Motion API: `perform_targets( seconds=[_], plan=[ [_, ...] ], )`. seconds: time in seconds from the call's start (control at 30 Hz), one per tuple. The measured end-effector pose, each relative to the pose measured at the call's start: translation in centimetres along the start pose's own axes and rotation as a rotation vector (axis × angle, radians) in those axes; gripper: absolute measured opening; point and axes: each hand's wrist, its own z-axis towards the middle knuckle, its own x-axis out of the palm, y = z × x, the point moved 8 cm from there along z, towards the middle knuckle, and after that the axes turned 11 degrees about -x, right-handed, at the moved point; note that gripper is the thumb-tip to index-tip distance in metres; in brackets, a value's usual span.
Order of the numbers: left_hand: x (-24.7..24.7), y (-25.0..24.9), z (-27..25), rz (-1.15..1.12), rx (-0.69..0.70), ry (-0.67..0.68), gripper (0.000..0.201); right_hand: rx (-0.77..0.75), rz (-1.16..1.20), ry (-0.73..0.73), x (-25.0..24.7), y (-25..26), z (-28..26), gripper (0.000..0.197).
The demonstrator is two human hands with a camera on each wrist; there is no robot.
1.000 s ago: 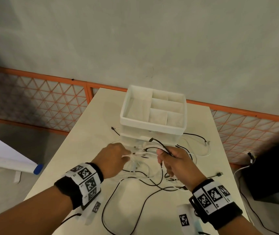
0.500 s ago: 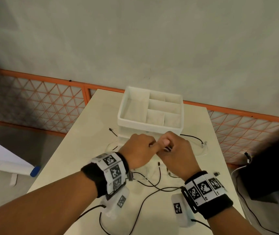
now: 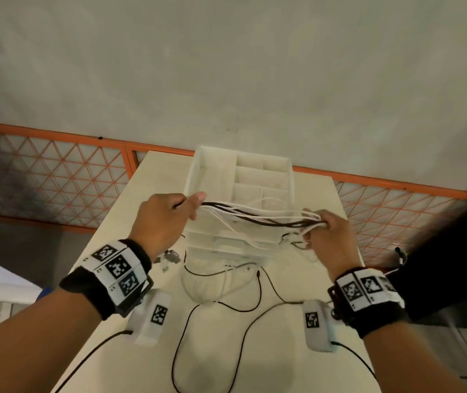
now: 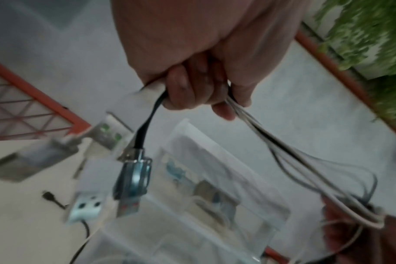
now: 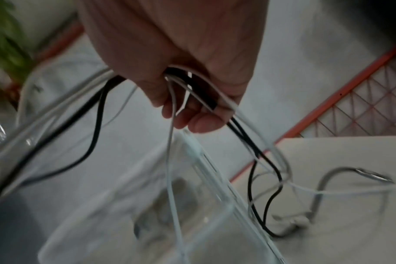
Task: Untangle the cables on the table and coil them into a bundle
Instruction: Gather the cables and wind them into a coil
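Observation:
A bunch of black and white cables [image 3: 258, 215] stretches in the air between my two hands, above the table [image 3: 306, 373]. My left hand [image 3: 167, 214] grips one end, fingers curled round the strands [image 4: 255, 128]; a black USB plug [image 4: 133, 180] and a white plug [image 4: 86, 207] dangle below it. My right hand [image 3: 328, 231] grips the other end, with looped strands [image 5: 206, 96] passing through its fist. More cable [image 3: 226, 296] hangs down and trails over the table [image 5: 341, 232], black and white lines mixed.
A white divided organiser box [image 3: 195, 177] on clear drawers stands on the table right behind the stretched cables. An orange mesh fence [image 3: 56, 177] runs behind the table, against a grey wall. Black wires from my wrist cameras [image 3: 153, 319] lie near the front edge.
My hands were together low over the table; they have now risen and moved apart, pulling the cable bunch taut in front of the box.

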Motion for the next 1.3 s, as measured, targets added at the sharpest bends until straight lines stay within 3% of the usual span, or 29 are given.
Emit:
perform_targets(
  seconds=[0.07,0.17,0.2,0.27,0.37,0.47,0.57,0.67,0.77,0.83,0.9,0.93,1.0,1.07,1.17,1.3],
  plan=[
    [-1.4,1.1,0.6,-0.083,-0.011,-0.089,0.051,-0.069,-0.087,-0.039,-1.4,0.5,0.5,0.015],
    [-3.1,1.2,1.6,-0.262,-0.02,-0.172,0.05,0.08,-0.605,0.284,1.6,-3.8,-1.0,0.029],
    [-3.5,1.2,1.9,-0.295,-0.021,-0.184,0.052,0.138,-0.653,0.381,2.8,-5.4,-1.9,0.032],
    [-3.6,1.5,2.4,-0.322,-0.046,-0.188,0.054,0.199,-0.465,0.462,4.7,-6.0,-2.8,0.036],
    [-2.7,2.4,2.2,-0.25,-0.098,-0.121,0.059,0.216,-0.075,0.389,4.8,-2.7,-2.4,0.045],
    [0.0,3.1,1.0,-0.071,-0.102,0.07,0.063,0.042,0.165,0.309,3.1,4.0,-0.9,0.042],
    [4.2,4.0,-1.1,-0.079,-0.11,0.342,0.059,-0.118,0.429,0.228,1.7,9.2,0.1,0.035],
    [8.3,4.9,-2.8,-0.003,-0.081,0.553,0.052,-0.148,0.618,0.211,1.7,11.5,0.5,0.023],
    [9.4,7.4,-2.2,0.207,-0.116,0.439,0.042,-0.087,0.785,0.173,1.1,11.1,0.8,0.023],
    [8.4,9.6,-1.1,0.309,-0.204,0.329,0.03,-0.202,0.412,0.032,-1.3,9.5,1.3,0.015],
    [6.6,10.9,0.0,0.347,-0.27,0.255,0.036,-0.325,-0.132,-0.066,-3.0,7.7,1.5,0.022],
    [5.6,11.2,0.5,0.366,-0.285,0.223,0.038,-0.317,-0.261,-0.093,-3.4,6.5,1.4,0.022],
    [3.7,11.4,1.5,0.36,-0.32,0.163,0.034,-0.263,-0.387,-0.112,-3.8,4.3,0.9,0.013],
    [2.5,11.2,2.3,0.281,-0.341,0.145,0.02,-0.181,-0.494,-0.002,-3.1,2.2,0.4,0.009],
    [1.8,10.5,2.7,0.027,-0.42,0.129,0.017,-0.142,-0.447,0.109,-2.1,1.0,0.2,0.019],
    [0.9,9.7,3.1,-0.216,-0.536,0.042,0.018,-0.231,-0.314,-0.089,-3.9,3.8,1.2,0.019]
  ],
)
